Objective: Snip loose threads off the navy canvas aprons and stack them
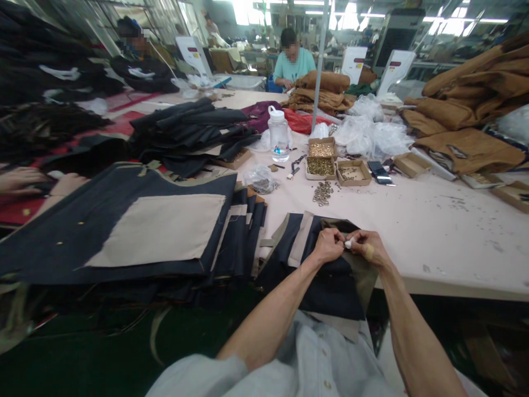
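Note:
A dark navy garment (330, 281) with beige and olive panels lies over the near table edge in front of me. My left hand (328, 244) is closed in a pinch on the garment's upper edge. My right hand (369, 246) is closed too, pinching a small white piece against the same spot, fingertips meeting the left hand's. A bandage wraps one right finger. A tall stack of matching navy and beige garments (136, 231) sits to my left.
Small cardboard boxes of brass fittings (320, 165) and a loose pile of them (323, 193) lie mid-table by a water bottle (279, 135) and a phone (379, 172). Brown garments (467, 118) pile at the right, dark ones (194, 132) at the back left. Other people work beyond.

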`<action>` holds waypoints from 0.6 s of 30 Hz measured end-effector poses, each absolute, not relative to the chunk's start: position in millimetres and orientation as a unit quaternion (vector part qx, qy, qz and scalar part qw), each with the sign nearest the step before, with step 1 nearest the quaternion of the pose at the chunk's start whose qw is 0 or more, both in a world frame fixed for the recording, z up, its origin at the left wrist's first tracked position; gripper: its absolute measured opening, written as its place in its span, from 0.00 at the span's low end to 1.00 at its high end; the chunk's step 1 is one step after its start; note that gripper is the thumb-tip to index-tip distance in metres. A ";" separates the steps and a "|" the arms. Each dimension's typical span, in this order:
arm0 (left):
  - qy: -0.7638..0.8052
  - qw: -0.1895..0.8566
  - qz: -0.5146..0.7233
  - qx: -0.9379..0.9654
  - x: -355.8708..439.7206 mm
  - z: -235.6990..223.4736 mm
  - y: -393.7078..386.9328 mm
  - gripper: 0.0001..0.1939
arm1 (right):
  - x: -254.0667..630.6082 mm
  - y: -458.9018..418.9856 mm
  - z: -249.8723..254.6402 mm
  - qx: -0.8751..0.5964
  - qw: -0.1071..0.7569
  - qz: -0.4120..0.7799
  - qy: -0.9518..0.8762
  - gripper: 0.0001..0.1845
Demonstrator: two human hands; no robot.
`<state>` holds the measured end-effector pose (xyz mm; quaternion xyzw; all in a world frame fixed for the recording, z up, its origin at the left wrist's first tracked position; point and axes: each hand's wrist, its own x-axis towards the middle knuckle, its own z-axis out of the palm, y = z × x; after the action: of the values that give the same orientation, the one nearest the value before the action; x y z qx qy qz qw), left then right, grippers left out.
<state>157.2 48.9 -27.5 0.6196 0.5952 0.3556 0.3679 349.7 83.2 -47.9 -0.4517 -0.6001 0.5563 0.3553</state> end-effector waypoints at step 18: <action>0.705 0.314 0.422 0.476 157.2 -30.7 51.6 0.05 | 331.8 77.5 -59.2 -0.450 0.390 0.426 -0.681 0.19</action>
<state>157.2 51.6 -30.7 0.4757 0.7051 0.4217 0.3141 331.8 77.5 -59.2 -0.4503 -0.6809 0.4258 0.3902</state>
